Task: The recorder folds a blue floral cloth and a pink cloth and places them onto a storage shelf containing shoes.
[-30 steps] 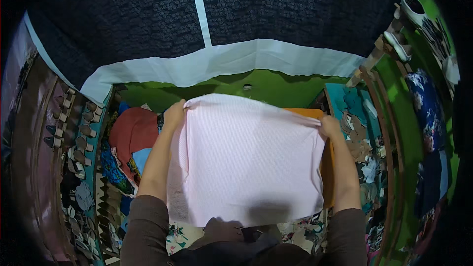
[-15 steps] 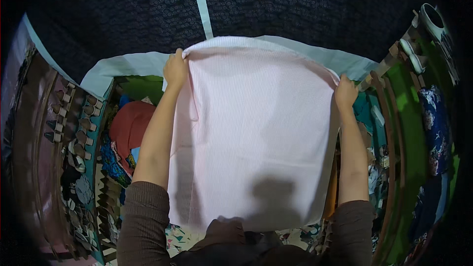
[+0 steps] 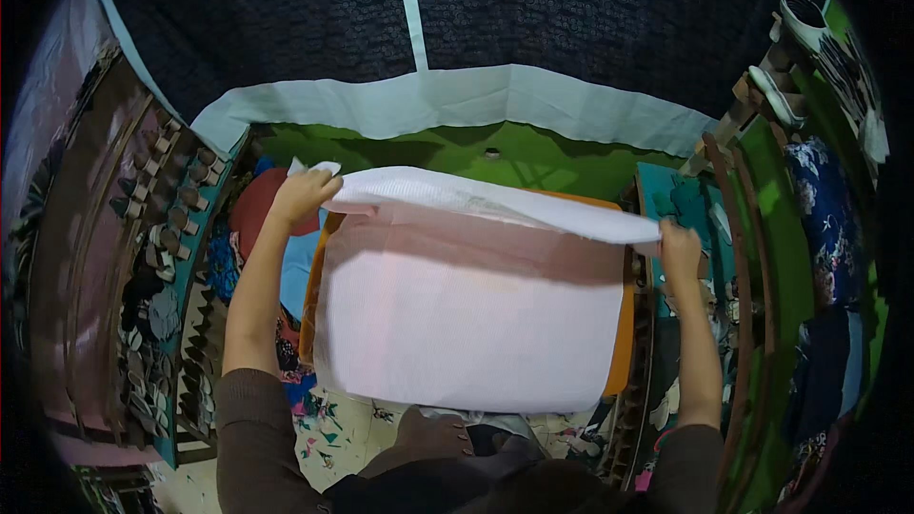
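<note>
A pale pink, finely striped cloth (image 3: 466, 333) lies spread over a tabletop with orange edges (image 3: 623, 343). Its far edge is lifted and folds over in a slack band between my hands. My left hand (image 3: 307, 194) is closed on the far left corner, with a bit of cloth poking out above the fingers. At the far right corner my right hand (image 3: 680, 249) grips the same edge, a little lower and nearer to me. The cloth hides most of the tabletop.
Left of the table are a red-brown cloth (image 3: 255, 212) and a light blue one (image 3: 301, 262). Racks holding small pieces (image 3: 157, 262) flank both sides. A navy floral cloth (image 3: 821, 209) hangs at right. Behind are a green wall (image 3: 562, 141) and dark curtain (image 3: 276, 29). Scraps litter the floor.
Both hands have come down and nearer, the left also outward. The cloth, earlier held up like a sheet, now lies over the table, exposing its orange edges and the green wall.
</note>
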### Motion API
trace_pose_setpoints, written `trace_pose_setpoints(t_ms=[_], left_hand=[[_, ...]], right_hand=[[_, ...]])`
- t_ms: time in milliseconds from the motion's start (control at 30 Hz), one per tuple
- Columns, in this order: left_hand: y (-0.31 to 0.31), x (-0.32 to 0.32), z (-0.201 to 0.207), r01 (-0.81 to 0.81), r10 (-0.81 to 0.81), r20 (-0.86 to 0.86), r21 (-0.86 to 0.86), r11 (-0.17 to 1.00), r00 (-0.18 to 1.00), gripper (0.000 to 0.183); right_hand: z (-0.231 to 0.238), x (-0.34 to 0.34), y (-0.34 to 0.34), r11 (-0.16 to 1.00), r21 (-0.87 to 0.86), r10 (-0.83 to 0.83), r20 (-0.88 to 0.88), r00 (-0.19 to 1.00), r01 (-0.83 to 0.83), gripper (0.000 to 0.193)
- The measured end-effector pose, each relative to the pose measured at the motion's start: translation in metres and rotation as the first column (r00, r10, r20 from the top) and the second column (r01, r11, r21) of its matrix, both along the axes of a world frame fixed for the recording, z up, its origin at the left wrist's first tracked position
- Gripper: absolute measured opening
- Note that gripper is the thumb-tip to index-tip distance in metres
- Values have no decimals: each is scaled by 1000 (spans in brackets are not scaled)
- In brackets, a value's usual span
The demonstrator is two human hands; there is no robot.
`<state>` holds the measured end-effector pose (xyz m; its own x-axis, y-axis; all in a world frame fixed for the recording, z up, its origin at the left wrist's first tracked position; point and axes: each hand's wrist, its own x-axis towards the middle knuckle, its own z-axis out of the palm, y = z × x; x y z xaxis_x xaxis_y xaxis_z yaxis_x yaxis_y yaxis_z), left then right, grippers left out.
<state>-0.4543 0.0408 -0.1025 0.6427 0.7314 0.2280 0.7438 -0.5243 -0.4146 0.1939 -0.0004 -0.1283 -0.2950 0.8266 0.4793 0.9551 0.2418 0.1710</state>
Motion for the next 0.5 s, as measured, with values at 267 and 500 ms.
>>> trace_pose_setpoints(t_ms=[267,500], left_hand=[[-136,6,-96,-163,170,31,-173,971,985,13],[-188,15,-139,-419,451,52,-284,862,891,14]], right_hand=[[-96,-17,-148,936,-245,277,72,958,-252,44],[-108,-36,-180,882,-384,302,17,953,-272,33]])
